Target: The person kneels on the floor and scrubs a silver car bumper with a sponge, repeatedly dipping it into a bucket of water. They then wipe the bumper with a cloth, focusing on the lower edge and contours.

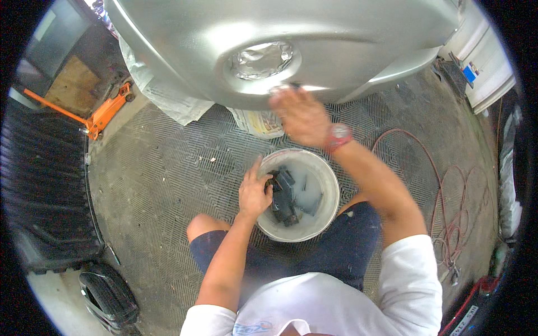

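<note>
A large silver car body panel (pixel 336 61) hangs in front of me, with crumpled foil filling an oval recess (pixel 262 60). My right hand (pixel 302 116), smeared by motion, presses at its lower edge. Something small and dark shows at its fingertips; its kind is hidden. Between my knees is a pale round bucket (pixel 330 215) of cloudy water. My left hand (pixel 256 191) grips its left rim, thumb and some fingers curled over the edge beside the dark pieces (pixel 284 193) in the bucket. What those pieces are is hard to tell.
An orange floor jack (pixel 106 112) stands at the left, above a ribbed black part (pixel 47 185) and a tire (pixel 109 297). Paper sheeting (pixel 171 95) hangs under the panel, near a printed tub (pixel 263 123). A red hose (pixel 428 154) coils on the right of the patterned floor.
</note>
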`<action>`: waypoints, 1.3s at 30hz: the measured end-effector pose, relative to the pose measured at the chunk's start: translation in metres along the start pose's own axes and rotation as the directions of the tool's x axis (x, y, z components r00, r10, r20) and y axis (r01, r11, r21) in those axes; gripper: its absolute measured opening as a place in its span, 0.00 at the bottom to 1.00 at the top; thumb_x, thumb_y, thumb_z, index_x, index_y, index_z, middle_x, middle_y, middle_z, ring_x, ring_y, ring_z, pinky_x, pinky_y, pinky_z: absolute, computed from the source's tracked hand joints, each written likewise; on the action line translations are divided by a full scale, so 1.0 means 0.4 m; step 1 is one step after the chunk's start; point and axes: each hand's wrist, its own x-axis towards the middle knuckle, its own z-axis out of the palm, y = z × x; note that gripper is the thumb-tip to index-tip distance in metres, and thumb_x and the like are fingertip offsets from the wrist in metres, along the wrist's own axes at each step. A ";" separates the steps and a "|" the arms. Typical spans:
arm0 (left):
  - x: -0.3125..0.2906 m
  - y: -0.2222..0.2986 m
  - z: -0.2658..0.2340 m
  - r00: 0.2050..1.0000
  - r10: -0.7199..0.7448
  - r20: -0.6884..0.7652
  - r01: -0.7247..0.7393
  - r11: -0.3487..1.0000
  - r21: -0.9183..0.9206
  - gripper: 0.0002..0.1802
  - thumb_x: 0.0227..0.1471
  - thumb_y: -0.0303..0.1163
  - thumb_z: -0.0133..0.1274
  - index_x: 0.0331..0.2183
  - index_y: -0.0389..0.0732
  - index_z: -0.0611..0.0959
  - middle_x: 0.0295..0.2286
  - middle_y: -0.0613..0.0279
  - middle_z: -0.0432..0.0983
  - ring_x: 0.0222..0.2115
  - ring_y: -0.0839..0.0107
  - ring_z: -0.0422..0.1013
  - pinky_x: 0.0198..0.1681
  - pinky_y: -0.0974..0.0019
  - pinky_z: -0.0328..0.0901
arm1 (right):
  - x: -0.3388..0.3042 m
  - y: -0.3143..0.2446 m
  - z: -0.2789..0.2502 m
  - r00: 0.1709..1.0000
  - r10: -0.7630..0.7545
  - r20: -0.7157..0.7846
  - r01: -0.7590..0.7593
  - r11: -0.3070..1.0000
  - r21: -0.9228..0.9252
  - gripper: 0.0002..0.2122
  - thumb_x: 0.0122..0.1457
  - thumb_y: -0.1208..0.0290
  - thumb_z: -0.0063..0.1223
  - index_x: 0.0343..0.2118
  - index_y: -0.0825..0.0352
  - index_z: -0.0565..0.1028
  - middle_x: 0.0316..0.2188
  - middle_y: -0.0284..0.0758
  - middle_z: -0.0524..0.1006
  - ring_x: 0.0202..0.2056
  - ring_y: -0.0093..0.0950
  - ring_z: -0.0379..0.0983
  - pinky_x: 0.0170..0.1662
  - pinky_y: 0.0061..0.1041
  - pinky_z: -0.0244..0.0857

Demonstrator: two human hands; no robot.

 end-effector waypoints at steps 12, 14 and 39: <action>0.003 0.001 0.007 1.000 0.031 -0.005 -0.031 0.999 -0.016 0.19 0.51 0.28 0.67 0.48 0.45 0.92 0.73 0.52 0.61 0.67 0.44 0.67 0.68 0.48 0.69 | -0.198 0.173 -0.056 1.000 -0.004 0.015 0.004 0.999 -0.043 0.35 0.67 0.70 0.47 0.78 0.66 0.61 0.81 0.38 0.59 0.82 0.36 0.46 0.84 0.45 0.30; -0.005 -0.004 0.014 1.000 0.031 0.003 -0.031 0.999 -0.016 0.19 0.51 0.28 0.67 0.48 0.46 0.92 0.73 0.52 0.61 0.67 0.44 0.67 0.67 0.47 0.70 | -0.120 0.097 0.017 0.995 -0.037 -0.097 0.032 0.998 -0.048 0.35 0.65 0.71 0.48 0.78 0.66 0.63 0.81 0.40 0.57 0.83 0.37 0.41 0.84 0.47 0.28; 0.015 0.020 -0.005 0.999 0.016 0.046 -0.018 0.998 0.055 0.17 0.53 0.32 0.69 0.47 0.45 0.91 0.74 0.49 0.59 0.66 0.42 0.68 0.65 0.45 0.71 | 0.117 0.339 -0.247 0.461 0.650 -0.604 -0.659 0.706 0.257 0.41 0.79 0.53 0.41 0.80 0.77 0.41 0.80 0.65 0.38 0.81 0.62 0.30 0.81 0.58 0.26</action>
